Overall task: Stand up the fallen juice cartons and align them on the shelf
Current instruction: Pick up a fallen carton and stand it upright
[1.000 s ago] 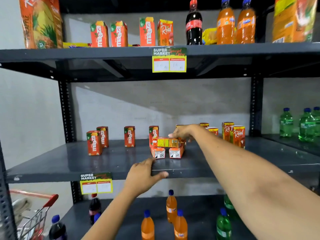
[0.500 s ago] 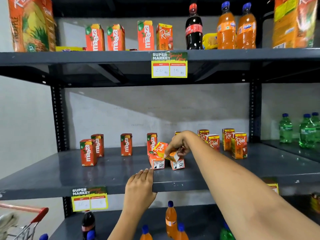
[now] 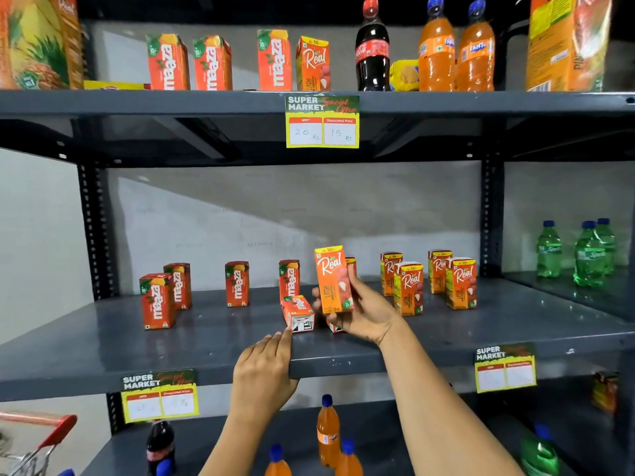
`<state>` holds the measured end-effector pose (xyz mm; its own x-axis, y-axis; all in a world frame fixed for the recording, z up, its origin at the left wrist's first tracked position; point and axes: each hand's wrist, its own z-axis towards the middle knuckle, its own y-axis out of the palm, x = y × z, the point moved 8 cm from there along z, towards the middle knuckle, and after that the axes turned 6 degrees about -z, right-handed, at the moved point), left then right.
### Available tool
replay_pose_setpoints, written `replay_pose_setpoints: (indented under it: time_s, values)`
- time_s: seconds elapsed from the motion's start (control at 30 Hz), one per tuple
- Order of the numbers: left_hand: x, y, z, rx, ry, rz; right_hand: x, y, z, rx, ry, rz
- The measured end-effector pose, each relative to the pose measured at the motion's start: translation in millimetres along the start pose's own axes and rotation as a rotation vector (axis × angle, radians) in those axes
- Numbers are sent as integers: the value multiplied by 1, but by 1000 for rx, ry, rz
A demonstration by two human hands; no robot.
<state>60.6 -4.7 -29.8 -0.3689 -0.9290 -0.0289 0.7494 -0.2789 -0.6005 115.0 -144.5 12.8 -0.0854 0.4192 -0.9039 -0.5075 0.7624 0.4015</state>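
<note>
My right hand (image 3: 364,309) holds an orange Real carton (image 3: 332,279) upright, lifted above the middle shelf (image 3: 213,341). Just left of it a red Maaza carton (image 3: 298,313) lies on its side, its bottom flap facing me. A second fallen carton (image 3: 335,328) peeks out under my right hand, mostly hidden. My left hand (image 3: 263,369) rests flat on the shelf's front edge, fingertips near the fallen Maaza carton. Upright Maaza cartons (image 3: 237,284) stand to the left, and upright Real cartons (image 3: 409,288) stand to the right.
Green bottles (image 3: 589,254) stand on the shelf at far right. The top shelf (image 3: 206,103) carries cartons and soda bottles. Orange bottles (image 3: 328,431) stand on the shelf below. A red-handled cart (image 3: 37,438) sits at the bottom left. Price tags hang on the shelf edges.
My right hand has lifted the Real carton off the two fallen cartons and turned it upright. My left hand settled onto the shelf edge.
</note>
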Motion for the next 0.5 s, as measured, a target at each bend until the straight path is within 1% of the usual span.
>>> replay_pose_setpoints:
  time_s: [0.1, 0.23, 0.3, 0.43, 0.5]
  values:
    - [0, -1, -1, 22, 1, 10, 6, 6, 1, -163, 0, 80]
    - [2, -3, 0, 37, 5, 15, 3, 9, 0, -229, -24, 126]
    - [2, -3, -1, 41, 5, 19, 3, 7, 0, -220, -34, 132]
    - [1, -2, 0, 40, 5, 18, -2, 2, 0, -114, -81, 105]
    - [1, -2, 0, 38, 9, 20, -6, 2, 1, -105, -116, 109]
